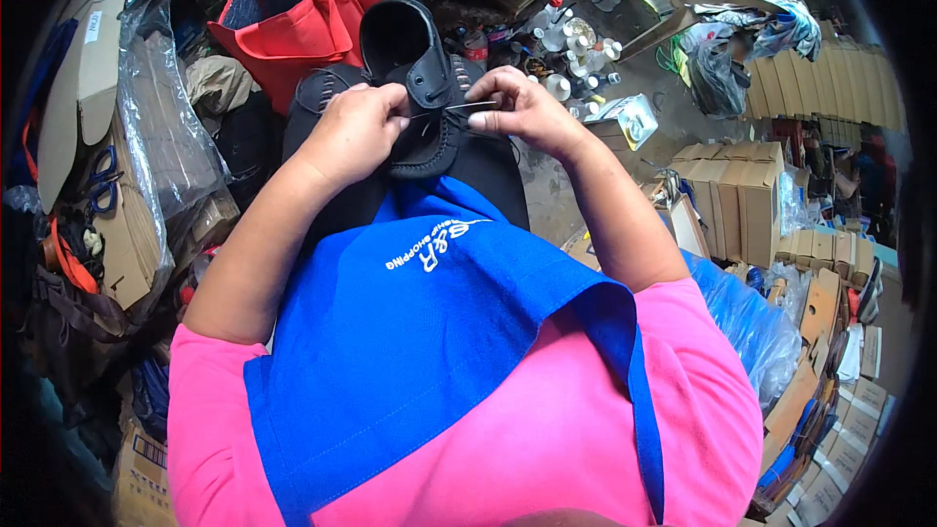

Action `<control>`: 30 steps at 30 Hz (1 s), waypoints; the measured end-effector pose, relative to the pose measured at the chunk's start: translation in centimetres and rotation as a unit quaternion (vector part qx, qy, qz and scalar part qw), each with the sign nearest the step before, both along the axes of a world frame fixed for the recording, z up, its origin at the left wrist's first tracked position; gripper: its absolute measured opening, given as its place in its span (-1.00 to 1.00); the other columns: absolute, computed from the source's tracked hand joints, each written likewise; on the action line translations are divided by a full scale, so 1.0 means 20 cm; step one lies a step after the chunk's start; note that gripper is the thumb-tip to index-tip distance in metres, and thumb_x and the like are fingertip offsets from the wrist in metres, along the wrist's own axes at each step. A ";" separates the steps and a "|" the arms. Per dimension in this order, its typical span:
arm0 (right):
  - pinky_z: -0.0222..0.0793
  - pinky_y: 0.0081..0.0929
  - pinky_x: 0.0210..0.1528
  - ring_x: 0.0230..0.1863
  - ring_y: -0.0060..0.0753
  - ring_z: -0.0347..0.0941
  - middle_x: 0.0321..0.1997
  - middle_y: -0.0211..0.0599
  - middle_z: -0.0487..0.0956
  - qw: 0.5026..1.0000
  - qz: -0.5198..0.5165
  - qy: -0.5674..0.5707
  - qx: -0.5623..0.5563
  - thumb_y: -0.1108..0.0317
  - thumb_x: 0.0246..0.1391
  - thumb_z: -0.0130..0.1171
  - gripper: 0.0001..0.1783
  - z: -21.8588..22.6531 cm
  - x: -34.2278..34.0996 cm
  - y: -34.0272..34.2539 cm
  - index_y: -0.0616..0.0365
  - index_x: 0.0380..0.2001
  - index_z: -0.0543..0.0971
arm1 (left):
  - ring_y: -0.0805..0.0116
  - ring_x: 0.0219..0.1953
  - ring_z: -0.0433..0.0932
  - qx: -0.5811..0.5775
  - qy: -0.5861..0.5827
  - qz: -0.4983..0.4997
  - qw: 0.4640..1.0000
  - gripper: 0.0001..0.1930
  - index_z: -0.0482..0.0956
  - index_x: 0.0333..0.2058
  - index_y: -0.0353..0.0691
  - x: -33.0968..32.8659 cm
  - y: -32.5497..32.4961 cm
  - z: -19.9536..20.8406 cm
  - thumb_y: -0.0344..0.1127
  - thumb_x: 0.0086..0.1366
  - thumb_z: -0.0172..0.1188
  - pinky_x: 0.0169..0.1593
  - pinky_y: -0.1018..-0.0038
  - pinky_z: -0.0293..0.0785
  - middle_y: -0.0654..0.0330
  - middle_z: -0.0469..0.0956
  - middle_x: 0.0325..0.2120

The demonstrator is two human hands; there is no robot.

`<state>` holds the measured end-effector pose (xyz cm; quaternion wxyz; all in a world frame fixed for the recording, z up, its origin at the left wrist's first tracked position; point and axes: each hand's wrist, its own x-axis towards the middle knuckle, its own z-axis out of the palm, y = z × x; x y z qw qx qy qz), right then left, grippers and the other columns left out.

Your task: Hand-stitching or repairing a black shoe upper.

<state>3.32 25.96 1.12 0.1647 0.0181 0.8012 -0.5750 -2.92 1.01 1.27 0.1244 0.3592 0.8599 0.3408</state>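
Observation:
A black moccasin-style shoe (427,151) rests on my lap, its opening away from me and its stitched toe toward me. My right hand (532,115) is at the shoe's right side, thumb and forefinger pinched on a thin, bright needle (472,104) that lies sideways over the upper. On the other side, my left hand (356,132) is closed in a pinch beside the lace flap. What sits between its fingertips is too fine to make out. Beneath the shoe, a blue apron (410,303) covers my lap and front.
An open red bag (317,39) stands beyond the shoe. Several bottles (576,54) crowd the floor at the far right. Cardboard boxes (732,197) are stacked on the right. Plastic wrap (161,117) and blue-handled scissors (103,179) are on the left.

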 end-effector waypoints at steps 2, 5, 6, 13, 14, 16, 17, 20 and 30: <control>0.33 -0.60 -0.16 -0.15 -0.61 0.35 -0.29 -0.38 0.42 0.996 0.022 0.051 0.071 0.25 -0.05 0.38 -0.74 -0.03 0.03 0.02 0.07 -0.26 0.64 | 0.27 -0.38 0.56 0.034 -0.167 0.020 0.985 -0.87 0.53 -0.27 -0.28 -0.01 0.03 -0.02 -0.45 0.19 0.12 -0.23 0.35 0.45 0.07 0.58 -0.48; 0.33 -0.60 -0.17 -0.21 -0.62 0.36 -0.32 -0.41 0.44 0.992 0.051 0.073 0.092 0.28 0.03 0.31 -0.78 -0.05 0.09 0.10 0.10 -0.27 0.60 | 0.16 -0.34 0.59 0.018 -0.187 0.005 0.982 -0.85 0.53 -0.26 -0.30 -0.02 0.08 0.01 -0.38 0.24 0.07 -0.22 0.30 0.47 0.00 0.60 -0.44; 0.33 -0.60 -0.17 -0.24 -0.62 0.37 -0.34 -0.43 0.45 1.000 0.018 0.020 0.014 0.30 0.06 0.27 -0.81 -0.02 0.12 0.11 0.13 -0.28 0.57 | -0.03 -0.30 0.58 0.004 -0.169 -0.002 0.986 -0.84 0.54 -0.29 -0.30 -0.02 0.08 0.00 -0.35 0.23 0.06 -0.19 0.21 0.47 -0.07 0.58 -0.45; 0.37 -0.25 -0.13 -0.19 -0.15 0.46 -0.30 -0.19 0.52 0.928 0.000 0.197 0.315 0.28 0.05 0.19 -0.82 0.02 -0.11 0.13 0.11 -0.31 0.52 | -0.14 -0.29 0.52 -0.023 0.003 -0.082 0.996 -0.83 0.50 -0.26 -0.31 -0.01 0.09 -0.01 -0.36 0.22 0.07 -0.20 0.16 0.44 -0.15 0.51 -0.43; 0.38 -0.21 -0.11 -0.15 -0.12 0.46 -0.28 -0.19 0.52 0.894 0.003 0.223 0.388 0.28 0.04 0.20 -0.82 -0.02 -0.12 0.15 0.09 -0.30 0.54 | -0.12 -0.30 0.53 -0.018 0.015 -0.082 0.996 -0.84 0.52 -0.30 -0.30 0.00 0.10 0.00 -0.35 0.21 0.06 -0.20 0.12 0.44 -0.14 0.52 -0.45; 0.38 -0.27 -0.09 -0.16 -0.13 0.45 -0.29 -0.23 0.52 0.895 -0.037 0.265 0.356 0.33 0.04 0.21 -0.83 0.05 -0.12 0.13 0.17 -0.33 0.52 | -0.11 -0.31 0.54 -0.016 0.026 -0.068 0.997 -0.84 0.54 -0.35 -0.29 -0.01 0.09 -0.01 -0.34 0.20 0.05 -0.19 0.08 0.44 -0.13 0.54 -0.48; 0.34 -0.24 -0.04 -0.12 -0.14 0.43 -0.30 -0.26 0.52 0.891 -0.022 0.295 0.345 0.28 0.04 0.21 -0.82 0.11 -0.11 0.11 0.14 -0.35 0.53 | -0.11 -0.31 0.54 -0.011 0.019 -0.061 0.998 -0.84 0.53 -0.35 -0.29 -0.01 0.09 -0.02 -0.34 0.20 0.04 -0.18 0.08 0.44 -0.13 0.54 -0.47; 0.27 -0.23 -0.01 -0.12 -0.17 0.44 -0.29 -0.29 0.53 0.837 0.173 0.287 0.432 0.25 0.01 0.21 -0.82 0.23 -0.07 -0.06 0.07 -0.34 0.54 | -0.10 -0.30 0.54 0.003 0.010 -0.053 0.999 -0.84 0.53 -0.34 -0.29 0.00 0.07 -0.06 -0.33 0.21 0.04 -0.16 0.07 0.44 -0.12 0.54 -0.46; 0.23 -0.25 -0.04 -0.28 -0.25 0.45 -0.47 -0.36 0.51 0.824 0.218 0.306 0.424 0.41 -0.15 0.17 -0.86 0.05 -0.05 0.07 -0.03 -0.43 0.47 | 0.12 -0.28 0.51 -0.074 0.193 -0.090 0.974 -0.78 0.48 -0.27 -0.16 -0.02 -0.24 -0.05 -0.45 0.06 0.02 -0.18 0.22 0.35 0.13 0.51 -0.45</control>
